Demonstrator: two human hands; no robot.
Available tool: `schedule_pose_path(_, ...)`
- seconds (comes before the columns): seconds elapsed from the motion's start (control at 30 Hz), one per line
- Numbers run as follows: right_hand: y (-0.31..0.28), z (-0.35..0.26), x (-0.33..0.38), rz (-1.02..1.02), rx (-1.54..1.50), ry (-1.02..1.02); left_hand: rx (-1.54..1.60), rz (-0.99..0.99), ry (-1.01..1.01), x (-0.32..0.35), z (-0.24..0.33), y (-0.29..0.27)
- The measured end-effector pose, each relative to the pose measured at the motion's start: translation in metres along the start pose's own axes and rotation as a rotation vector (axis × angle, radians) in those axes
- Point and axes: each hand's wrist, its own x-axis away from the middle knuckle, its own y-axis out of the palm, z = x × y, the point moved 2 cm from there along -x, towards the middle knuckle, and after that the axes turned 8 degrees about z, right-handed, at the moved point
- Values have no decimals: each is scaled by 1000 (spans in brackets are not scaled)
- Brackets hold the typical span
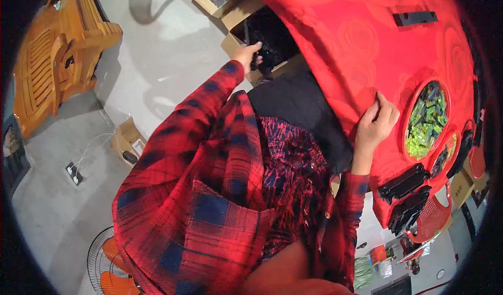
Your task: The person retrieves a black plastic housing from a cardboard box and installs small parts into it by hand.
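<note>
My left hand [248, 57] is at the near edge of an open cardboard box [229, 45], beside a heap of black pieces [270, 38] inside it. Its thumb and fingers are apart, and the fingertips partly blend into the dark contents. Over the red tablecloth [356, 49], my right hand [378, 121] is closed with its fingers bent. Whatever it may hold is hidden. To the right of it stands a round red-rimmed tray [404, 125] of small green and dark wrapped pieces. A black cloth [298, 98] lies across my lap.
Bundles of black strips [403, 182] lie at the table's near right edge, by a red perforated chair [432, 216]. A black bar [415, 18] rests farther back on the table. At left are a wooden chair [57, 64] and a fan [107, 261] with orange blades.
</note>
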Motion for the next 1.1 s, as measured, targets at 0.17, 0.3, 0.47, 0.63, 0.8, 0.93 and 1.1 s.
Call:
schedule_pose_path(0.17, 3, -10, 0, -3, 95, -21, 79, 166, 100, -54, -26, 42)
schedule_pose_path(0.3, 8, -11, 1, -10, 119, -23, -129, 474, 108, -73, -36, 57)
schedule_pose_path(0.47, 9, -13, 2, -27, 111, -49, -646, 630, 185, -79, -34, 64)
schedule_pose_path(0.63, 7, -12, 2, -59, 144, -37, -688, 420, 322, -82, -35, 41)
schedule_pose_path(0.8, 11, -12, 1, -54, 172, -49, -670, 665, 420, -89, -41, 25)
schedule_pose_path(0.93, 12, -13, 2, -67, 180, -55, -699, 878, 227, -115, -35, 35)
schedule_pose_path(1.1, 11, -11, 2, -68, 204, -41, -770, 752, 169, -144, -34, 22)
